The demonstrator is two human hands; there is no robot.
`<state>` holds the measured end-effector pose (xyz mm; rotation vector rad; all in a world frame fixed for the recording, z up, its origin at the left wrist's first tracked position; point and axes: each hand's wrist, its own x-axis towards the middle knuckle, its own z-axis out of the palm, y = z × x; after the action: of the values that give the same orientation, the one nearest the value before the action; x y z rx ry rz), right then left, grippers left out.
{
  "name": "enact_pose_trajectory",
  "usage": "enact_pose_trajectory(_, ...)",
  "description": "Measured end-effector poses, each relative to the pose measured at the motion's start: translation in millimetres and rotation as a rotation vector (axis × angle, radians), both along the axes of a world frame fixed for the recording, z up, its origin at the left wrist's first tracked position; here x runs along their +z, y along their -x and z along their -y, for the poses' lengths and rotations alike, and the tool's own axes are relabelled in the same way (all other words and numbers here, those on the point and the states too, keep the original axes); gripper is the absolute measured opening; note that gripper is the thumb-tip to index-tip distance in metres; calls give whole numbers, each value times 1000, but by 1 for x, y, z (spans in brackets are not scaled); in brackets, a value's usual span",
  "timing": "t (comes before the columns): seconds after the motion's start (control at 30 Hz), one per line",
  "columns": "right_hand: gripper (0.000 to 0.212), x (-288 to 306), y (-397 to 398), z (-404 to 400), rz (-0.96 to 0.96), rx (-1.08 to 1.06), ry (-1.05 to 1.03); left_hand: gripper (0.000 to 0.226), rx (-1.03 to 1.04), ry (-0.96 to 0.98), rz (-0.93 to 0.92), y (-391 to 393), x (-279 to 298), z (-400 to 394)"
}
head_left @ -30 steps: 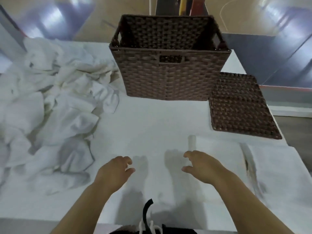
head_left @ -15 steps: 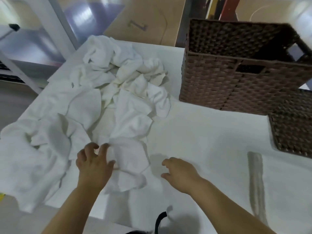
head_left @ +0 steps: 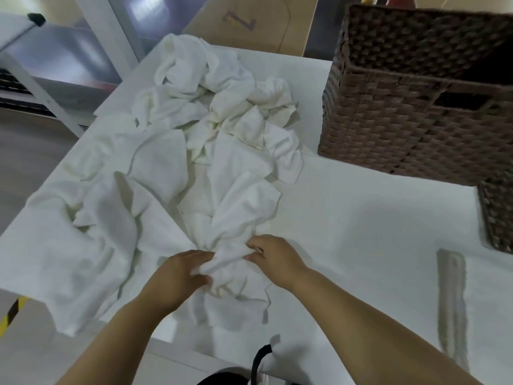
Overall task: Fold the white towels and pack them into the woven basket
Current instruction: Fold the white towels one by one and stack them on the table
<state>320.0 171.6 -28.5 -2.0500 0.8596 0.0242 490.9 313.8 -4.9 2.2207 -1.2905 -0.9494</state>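
**Towel folding barely begun as both hands took up first cloth**

A white surface (head_left: 361,232) carried the whole job. A large heap of crumpled white towels (head_left: 211,140) sprawled across its left half, none of them visibly folded. The woven basket (head_left: 416,120) stood at the far right; what showed of its inside looked dark and held no towel, so by this view the folding and packing all remained. A flat woven panel (head_left: 497,218) lay just right of the basket. At the heap's near edge, one towel (head_left: 233,251) was bunched between two hands. The left hand (head_left: 177,276) gripped it with curled fingers (head_left: 201,269), while the right hand (head_left: 274,257) pinched the same bunch from the right side.
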Motion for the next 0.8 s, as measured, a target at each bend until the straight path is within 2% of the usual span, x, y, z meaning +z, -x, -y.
enact_pose_trajectory(0.17,16,-3,58,11,-38,-154,189,48,-156,105,221,10,-12,5)
enact_pose_trajectory(0.37,12,6,150,21,-205,-564,343,36,-345,116,328,39,-25,35)
enact_pose_trajectory(0.4,10,9,164,23,-238,-611,332,34,-374,87,316,45,-28,40)
enact_pose_trajectory(0.47,27,15,189,24,-299,-647,235,37,-415,52,254,60,-33,51)
enact_pose_trajectory(0.5,37,18,200,23,-324,-630,162,38,-425,30,222,68,-36,55)
enact_pose_trajectory(0.57,40,24,218,20,-352,-569,9,40,-441,-19,207,79,-42,63)
enact_pose_trajectory(0.67,35,28,233,13,-277,-578,-130,33,-507,-68,296,86,-49,72)
enact_pose_trajectory(0.8,13,34,231,12,-110,-796,-94,15,-456,-57,292,82,-46,80)
